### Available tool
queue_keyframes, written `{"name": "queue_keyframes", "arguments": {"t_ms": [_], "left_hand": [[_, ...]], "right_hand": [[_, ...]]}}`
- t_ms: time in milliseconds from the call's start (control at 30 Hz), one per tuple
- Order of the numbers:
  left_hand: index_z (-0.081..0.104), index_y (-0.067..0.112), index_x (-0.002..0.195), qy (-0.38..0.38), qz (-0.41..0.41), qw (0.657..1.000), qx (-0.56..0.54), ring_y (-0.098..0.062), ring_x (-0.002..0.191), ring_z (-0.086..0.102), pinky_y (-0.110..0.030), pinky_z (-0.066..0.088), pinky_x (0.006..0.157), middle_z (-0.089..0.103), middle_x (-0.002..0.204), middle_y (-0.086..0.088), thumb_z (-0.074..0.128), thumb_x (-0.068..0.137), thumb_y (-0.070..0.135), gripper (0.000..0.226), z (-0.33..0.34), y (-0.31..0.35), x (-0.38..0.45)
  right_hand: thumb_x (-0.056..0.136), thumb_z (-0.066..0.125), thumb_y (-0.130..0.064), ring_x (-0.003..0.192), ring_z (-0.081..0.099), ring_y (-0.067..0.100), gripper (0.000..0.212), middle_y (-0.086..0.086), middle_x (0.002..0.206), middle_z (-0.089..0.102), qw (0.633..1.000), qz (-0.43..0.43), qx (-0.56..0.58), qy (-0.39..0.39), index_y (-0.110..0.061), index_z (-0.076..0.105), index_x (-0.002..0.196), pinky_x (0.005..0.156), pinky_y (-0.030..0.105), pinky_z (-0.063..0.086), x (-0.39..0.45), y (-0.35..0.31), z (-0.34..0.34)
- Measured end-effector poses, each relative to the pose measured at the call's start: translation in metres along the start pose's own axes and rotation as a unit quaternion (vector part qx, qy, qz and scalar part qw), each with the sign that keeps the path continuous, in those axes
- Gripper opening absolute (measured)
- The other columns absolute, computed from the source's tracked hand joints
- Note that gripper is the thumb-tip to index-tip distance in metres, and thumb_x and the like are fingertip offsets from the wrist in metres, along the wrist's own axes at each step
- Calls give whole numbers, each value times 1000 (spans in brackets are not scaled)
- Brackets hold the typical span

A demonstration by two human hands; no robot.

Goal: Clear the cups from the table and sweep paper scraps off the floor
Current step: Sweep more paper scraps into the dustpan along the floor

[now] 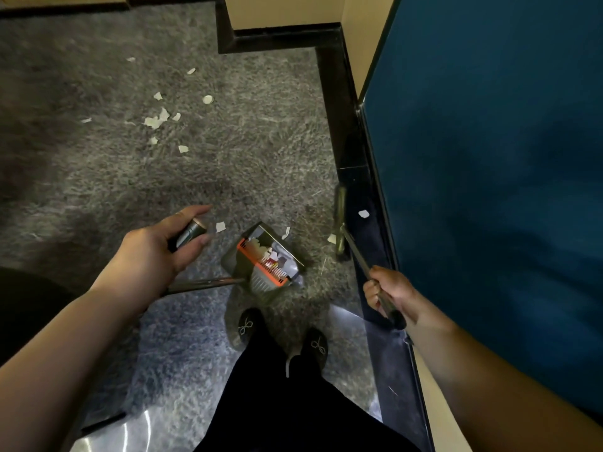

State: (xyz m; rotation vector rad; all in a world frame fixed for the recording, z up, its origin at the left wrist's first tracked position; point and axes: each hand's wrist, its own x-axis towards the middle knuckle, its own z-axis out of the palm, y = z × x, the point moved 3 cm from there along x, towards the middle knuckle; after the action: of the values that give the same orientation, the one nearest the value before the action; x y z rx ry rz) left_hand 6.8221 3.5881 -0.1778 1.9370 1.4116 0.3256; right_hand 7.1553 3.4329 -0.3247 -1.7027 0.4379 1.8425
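Left hand (156, 247) curled round dustpan (264, 261) handle top; right hand (386, 293) clenched on broom (341, 223) handle. Broom head just right of dustpan, against black skirting (336, 102). Paper scraps (160, 119) scattered beyond dustpan on open grey floor (244, 151); a few inside dustpan.
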Motion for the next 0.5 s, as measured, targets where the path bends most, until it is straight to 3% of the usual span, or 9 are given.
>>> {"name": "queue_keyframes", "arguments": {"t_ms": [100, 267, 400, 500], "left_hand": [[49, 69, 115, 6, 4, 1000, -9, 14, 47, 49, -6, 38, 48, 59, 72, 39, 63, 83, 45, 41, -11, -10, 6], [49, 68, 116, 4, 3, 1000, 0, 16, 48, 50, 1, 36, 49, 61, 84, 42, 69, 86, 35, 48, -30, -31, 16], [48, 70, 118, 6, 16, 1000, -3, 24, 80, 56, 6, 35, 70, 63, 90, 34, 64, 82, 45, 47, -45, -41, 25], [55, 50, 128, -3, 31, 999, 9, 22, 87, 53, 8, 32, 73, 67, 97, 15, 68, 83, 39, 48, -54, -50, 35]], "right_hand": [[104, 21, -18, 24, 31, 4, 33, -5, 37, 33, 999, -1, -4, -35, -20, 29, 73, 29, 10, 24, 8, 2, 33], [105, 24, -17, 28, 35, 4, 26, -4, 43, 36, 997, -11, 9, -75, -22, 33, 81, 31, 11, 26, 11, -3, 81], [105, 24, -20, 26, 32, 4, 31, -5, 41, 35, 998, -17, -14, -57, -23, 32, 75, 30, 11, 25, 6, -7, 102], [105, 25, -19, 26, 30, 5, 28, -5, 40, 34, 998, -58, -5, -12, -25, 33, 79, 30, 11, 24, -4, -12, 97]]}}
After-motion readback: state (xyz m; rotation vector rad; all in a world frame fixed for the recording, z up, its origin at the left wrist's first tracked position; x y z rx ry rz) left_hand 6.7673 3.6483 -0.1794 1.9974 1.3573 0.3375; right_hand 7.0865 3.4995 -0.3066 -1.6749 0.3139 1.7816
